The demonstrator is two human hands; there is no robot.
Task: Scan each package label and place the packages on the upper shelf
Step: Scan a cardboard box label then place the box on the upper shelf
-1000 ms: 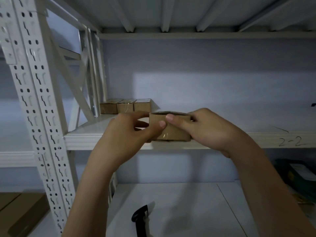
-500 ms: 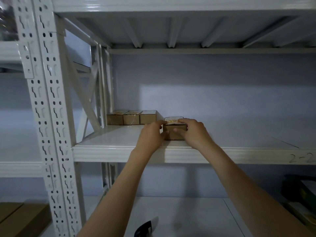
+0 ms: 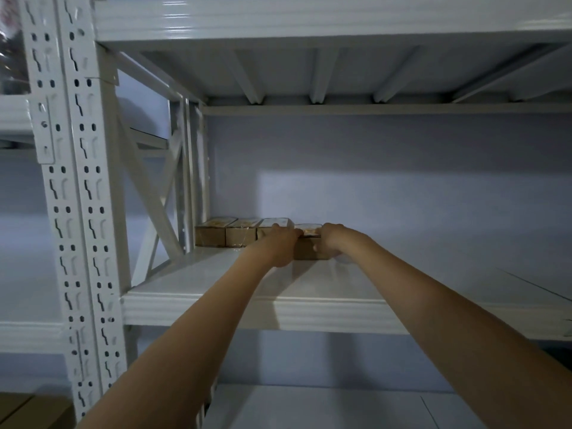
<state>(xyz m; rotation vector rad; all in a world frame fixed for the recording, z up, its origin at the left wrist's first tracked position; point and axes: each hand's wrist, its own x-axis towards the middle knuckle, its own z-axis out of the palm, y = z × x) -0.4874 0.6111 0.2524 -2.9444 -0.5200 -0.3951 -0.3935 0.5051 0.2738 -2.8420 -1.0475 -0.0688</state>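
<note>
A small brown package (image 3: 310,247) is held on the upper shelf (image 3: 278,308), set down just right of a row of three packages (image 3: 240,232) at the back left corner. The left hand (image 3: 280,244) is curled against its left side, the right hand (image 3: 330,243) curled on its right side and top edge; both grips are clamped on the package. A white upright post (image 3: 77,212) is seen left of the shelf, a cardboard box (image 3: 28,410) below it.

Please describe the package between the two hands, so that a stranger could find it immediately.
On the white metal upper shelf, three brown cardboard packages stand in a row at the back left. The small brown cardboard package is just right of them, nearer the front, the only one between left hand and right hand.
</note>
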